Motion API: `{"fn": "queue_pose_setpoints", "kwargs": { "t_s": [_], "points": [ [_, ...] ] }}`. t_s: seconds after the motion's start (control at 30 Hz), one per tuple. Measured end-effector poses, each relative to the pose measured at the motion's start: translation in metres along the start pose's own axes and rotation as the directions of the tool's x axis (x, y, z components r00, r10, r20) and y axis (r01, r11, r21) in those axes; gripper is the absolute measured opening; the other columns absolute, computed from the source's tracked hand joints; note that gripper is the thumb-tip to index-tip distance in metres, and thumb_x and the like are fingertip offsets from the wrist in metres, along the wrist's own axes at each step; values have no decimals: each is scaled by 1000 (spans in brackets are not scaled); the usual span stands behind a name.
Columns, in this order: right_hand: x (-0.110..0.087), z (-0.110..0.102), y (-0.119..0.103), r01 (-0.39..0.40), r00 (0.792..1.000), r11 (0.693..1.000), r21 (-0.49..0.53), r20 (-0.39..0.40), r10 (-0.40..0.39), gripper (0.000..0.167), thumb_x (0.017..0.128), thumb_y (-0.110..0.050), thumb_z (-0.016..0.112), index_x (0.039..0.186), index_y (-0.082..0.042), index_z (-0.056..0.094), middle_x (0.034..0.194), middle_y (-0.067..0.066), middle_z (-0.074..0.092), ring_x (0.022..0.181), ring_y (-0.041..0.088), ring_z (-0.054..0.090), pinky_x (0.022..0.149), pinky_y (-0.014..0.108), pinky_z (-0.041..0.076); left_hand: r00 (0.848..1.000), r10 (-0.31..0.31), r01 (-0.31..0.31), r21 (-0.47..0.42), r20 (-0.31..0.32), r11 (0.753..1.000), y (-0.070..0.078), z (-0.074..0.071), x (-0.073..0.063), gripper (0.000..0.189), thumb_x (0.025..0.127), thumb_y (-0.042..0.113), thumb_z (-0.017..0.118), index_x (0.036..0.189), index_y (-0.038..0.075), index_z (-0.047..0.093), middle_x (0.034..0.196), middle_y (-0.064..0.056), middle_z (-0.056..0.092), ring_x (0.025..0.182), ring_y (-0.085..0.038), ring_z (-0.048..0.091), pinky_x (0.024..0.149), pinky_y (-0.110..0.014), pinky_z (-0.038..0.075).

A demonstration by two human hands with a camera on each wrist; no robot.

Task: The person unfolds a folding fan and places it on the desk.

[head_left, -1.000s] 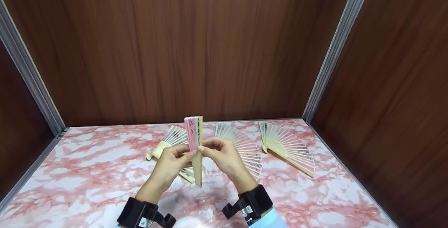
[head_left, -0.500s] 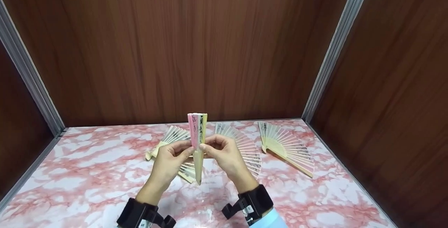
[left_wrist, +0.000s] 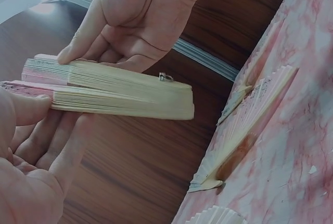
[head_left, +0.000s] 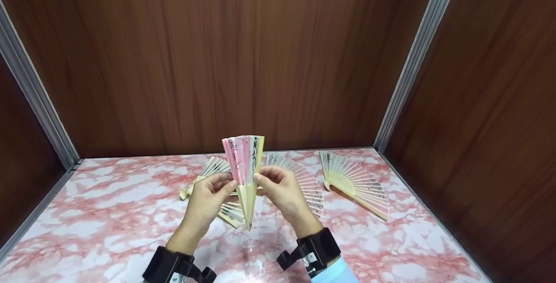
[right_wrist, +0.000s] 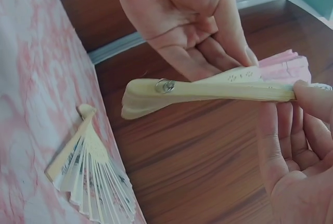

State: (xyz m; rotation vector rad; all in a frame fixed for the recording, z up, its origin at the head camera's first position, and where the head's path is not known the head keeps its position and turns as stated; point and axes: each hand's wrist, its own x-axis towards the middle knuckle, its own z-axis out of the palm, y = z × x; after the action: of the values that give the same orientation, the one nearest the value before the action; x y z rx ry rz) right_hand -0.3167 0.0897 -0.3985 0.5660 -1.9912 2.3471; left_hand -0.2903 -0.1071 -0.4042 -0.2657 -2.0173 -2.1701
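Both hands hold up a folding fan, its pivot end pointing down. Pink, white and yellowish panels with dark drawing make up its upper part, above pale wooden ribs; it is spread slightly. The left hand pinches its left side between thumb and fingers. On the right side, the right hand pinches likewise. A metal ring sits at the pivot in the right wrist view. In the left wrist view the rib stack divides into two bundles, one in each hand.
Behind the left hand a spread fan lies on the marbled pink table, partly hidden. Another open fan lies behind the right hand, and a third open fan further right. Brown wood-grain walls close off the back and sides.
The held fan has gone from nearly folded to slightly spread, showing more pink panels. Its top edge has risen a little, and the hands have moved slightly apart.
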Motion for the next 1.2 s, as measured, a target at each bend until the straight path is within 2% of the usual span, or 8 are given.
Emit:
{"fn": "queue_pose_setpoints", "kwargs": {
  "t_s": [0.17,0.33,0.43,0.57,0.77,1.07,1.2],
  "points": [
    [0,-1,-1,-11,1000,1000,19,-22,12,16,103,-5,69,114,6,72,95,-2,72,88,10,70,75,23,66,1000,1,-1,-3,-23,1000,1,-2,1,20,103,-2,68,122,-9,73,106,-13,82,90,-11,79,80,-30,71],
    [1,-2,-2,-2,998,1000,20,-70,4,6,103,-5,67,104,-3,72,90,-3,69,84,10,70,74,24,66,996,18,-22,-45,-84,999,0,-4,3,20,101,-3,71,119,-11,73,100,-8,83,87,-10,79,79,-29,71],
    [3,-3,-3,6,995,999,42,-99,-2,7,104,-5,65,101,-6,71,90,-4,69,84,11,71,76,27,68,991,36,-46,-76,-128,996,0,-6,5,20,99,-3,74,117,-13,73,94,-4,83,85,-9,79,78,-28,71],
    [4,-5,-3,5,992,998,55,-124,2,7,105,-6,65,101,-6,71,91,-3,69,86,11,70,76,28,68,987,43,-60,-105,-157,993,2,-8,5,19,98,-2,76,114,-12,73,89,-2,83,82,-9,79,76,-27,70],
    [5,-6,-3,3,991,998,64,-135,5,6,104,-6,66,103,-5,72,92,-2,70,87,11,68,76,28,68,987,43,-64,-134,-154,989,3,-9,6,19,98,-2,77,114,-12,73,88,-1,83,81,-10,79,76,-28,71],
    [6,-11,-3,4,990,997,80,-140,8,10,105,-6,66,99,-12,72,88,-5,71,84,11,71,75,30,69,986,48,-71,-140,-160,988,0,-12,7,17,95,-1,80,110,-8,74,90,-1,81,85,-10,78,78,-27,71],
    [6,-14,-3,18,989,996,87,-150,-5,8,106,-4,66,104,-9,72,89,-5,74,83,10,73,75,30,70,983,55,-82,-148,-174,986,-1,-14,7,17,95,1,82,108,-7,74,91,-1,80,85,-10,77,80,-28,71]
  ]
}}
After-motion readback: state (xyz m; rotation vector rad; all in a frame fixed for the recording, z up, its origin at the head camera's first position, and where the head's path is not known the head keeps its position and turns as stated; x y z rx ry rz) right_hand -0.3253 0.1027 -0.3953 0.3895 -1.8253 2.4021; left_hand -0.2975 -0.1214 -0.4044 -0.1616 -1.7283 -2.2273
